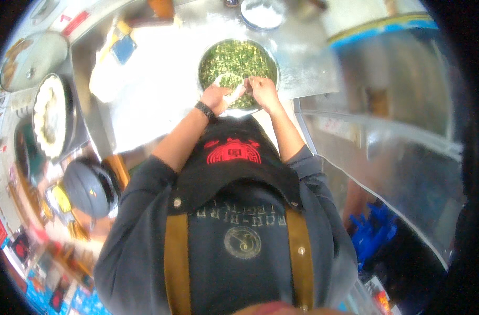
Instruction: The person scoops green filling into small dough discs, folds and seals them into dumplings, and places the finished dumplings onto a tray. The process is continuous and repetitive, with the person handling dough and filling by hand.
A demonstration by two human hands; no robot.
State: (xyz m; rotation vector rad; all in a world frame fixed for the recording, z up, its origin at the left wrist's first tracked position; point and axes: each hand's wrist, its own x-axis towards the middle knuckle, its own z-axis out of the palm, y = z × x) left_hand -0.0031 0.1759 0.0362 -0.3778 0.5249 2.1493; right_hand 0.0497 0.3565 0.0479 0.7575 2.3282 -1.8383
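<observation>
In front of my apron, a round metal bowl [279, 75] is filled with a chopped green filling [237, 55]. Over its near side, my left hand [217, 97] cups a pale dough wrapper [237, 93] with a mound of the same green mix on it. The fingers of my right hand [264, 91] are bunched at the wrapper's right edge and seem to pinch it. Glare and blur hide whether those fingertips are closed on the dough. A dark watch or bracelet [205, 110] circles my left wrist.
The brightly lit worktop [156, 94] carries pale dough [103, 84] and a blue square object [124, 49] on the left. A round dish of white stuff [263, 13] stands beyond the bowl. Left of the worktop are a pan ringed with pale dough pieces [46, 114] and a glass lid [34, 61].
</observation>
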